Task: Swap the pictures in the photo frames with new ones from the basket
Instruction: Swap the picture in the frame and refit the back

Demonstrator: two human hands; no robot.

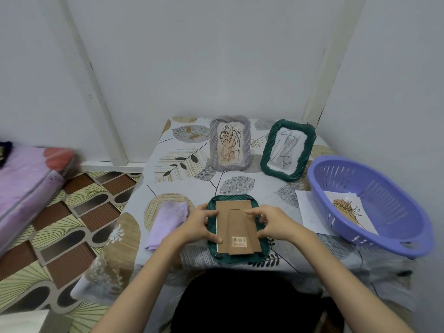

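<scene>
Cardboard backing (236, 227) faces up on a green frame (263, 251) lying face down at the table's (192, 179) near edge. Left hand (200, 224) pinches its left rim, fingers curled; right hand (274, 224) presses fingertips on the backing's right edge. Purple basket (384, 212) sits right of the frame.

Walls: plain pale grey wall (216, 56) with white vertical trim strips (96, 80).
Floor: patterned mat (60, 224) in brown, cream and black.
Furniture: table under a leaf-print cloth (182, 162); purple mattress (24, 188) at left.
Light: soft, even.
</scene>
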